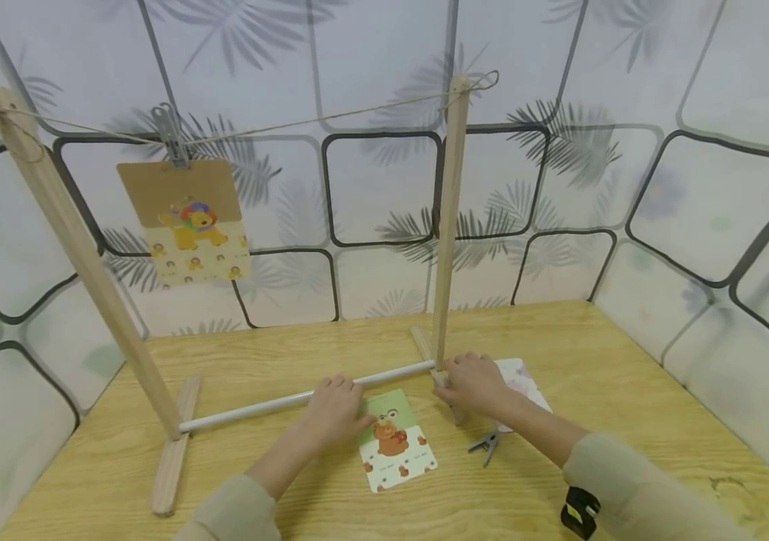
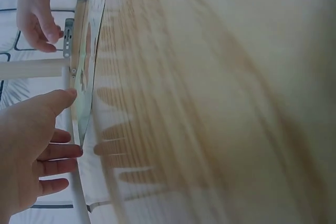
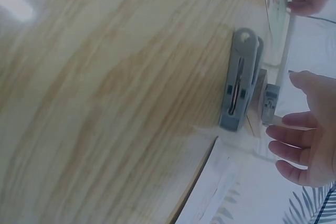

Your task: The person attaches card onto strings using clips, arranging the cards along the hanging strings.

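My left hand (image 1: 335, 409), its fingers loosely bent, hovers at the upper left corner of a green and white card with a bear (image 1: 391, 443). In the left wrist view the thumb is close to the card's edge; whether it touches cannot be told. My right hand (image 1: 475, 383) is by the foot of the right wooden post (image 1: 450, 225). A grey clip (image 3: 270, 103) sits on that foot, close to the right fingertips, which do not close round it. Another grey clip (image 1: 486, 446) lies on the table, beside a pale card (image 1: 523, 379) partly hidden by my right arm.
A cord (image 1: 330, 116) runs between the left post (image 1: 80, 248) and the right one. From it a clip (image 1: 171, 135) holds a lion card (image 1: 188, 218). A white rod (image 1: 249, 412) joins the posts low down. A black and yellow object (image 1: 580, 512) lies near my right sleeve.
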Action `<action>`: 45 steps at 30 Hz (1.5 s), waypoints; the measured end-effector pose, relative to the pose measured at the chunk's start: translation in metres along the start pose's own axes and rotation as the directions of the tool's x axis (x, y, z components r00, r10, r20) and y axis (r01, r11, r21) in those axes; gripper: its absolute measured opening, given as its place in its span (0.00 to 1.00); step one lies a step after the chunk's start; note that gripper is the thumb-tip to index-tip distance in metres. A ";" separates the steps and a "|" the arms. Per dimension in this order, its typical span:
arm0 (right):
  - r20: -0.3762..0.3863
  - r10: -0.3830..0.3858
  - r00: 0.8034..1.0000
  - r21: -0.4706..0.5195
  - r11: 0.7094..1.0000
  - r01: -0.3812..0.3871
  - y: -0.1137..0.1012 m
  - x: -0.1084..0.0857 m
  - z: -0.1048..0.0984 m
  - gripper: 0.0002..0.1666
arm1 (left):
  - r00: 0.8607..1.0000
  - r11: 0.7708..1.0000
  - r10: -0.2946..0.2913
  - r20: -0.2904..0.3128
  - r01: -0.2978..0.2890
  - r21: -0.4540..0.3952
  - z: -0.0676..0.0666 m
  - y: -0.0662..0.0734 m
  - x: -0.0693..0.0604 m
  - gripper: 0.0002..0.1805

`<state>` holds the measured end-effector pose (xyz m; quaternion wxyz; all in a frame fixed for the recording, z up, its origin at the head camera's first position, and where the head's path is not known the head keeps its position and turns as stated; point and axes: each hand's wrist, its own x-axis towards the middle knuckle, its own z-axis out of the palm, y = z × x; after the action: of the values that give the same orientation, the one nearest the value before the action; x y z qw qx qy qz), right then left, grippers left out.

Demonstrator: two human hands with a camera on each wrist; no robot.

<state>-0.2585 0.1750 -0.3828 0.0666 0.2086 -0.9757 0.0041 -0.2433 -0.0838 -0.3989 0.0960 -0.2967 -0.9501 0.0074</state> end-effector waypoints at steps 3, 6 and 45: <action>0.005 0.005 1.000 0.021 1.000 -0.005 -0.003 0.001 0.002 0.29 | 1.000 0.999 -0.011 0.018 0.011 -0.034 0.001 -0.001 -0.001 0.28; 0.014 0.014 1.000 0.006 1.000 -0.014 -0.006 0.001 0.004 0.29 | 0.999 0.998 -0.017 0.031 0.019 -0.061 0.002 -0.001 -0.002 0.29; -0.107 -0.031 0.994 -0.099 0.995 0.021 -0.014 0.007 0.006 0.11 | 0.994 0.985 -0.047 -0.099 0.030 -0.169 -0.016 -0.002 -0.001 0.09</action>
<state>-0.2596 0.1591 -0.3878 0.1296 0.2173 -0.9669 -0.0333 -0.2410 -0.0868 -0.3836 0.1198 -0.2851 -0.9468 -0.0896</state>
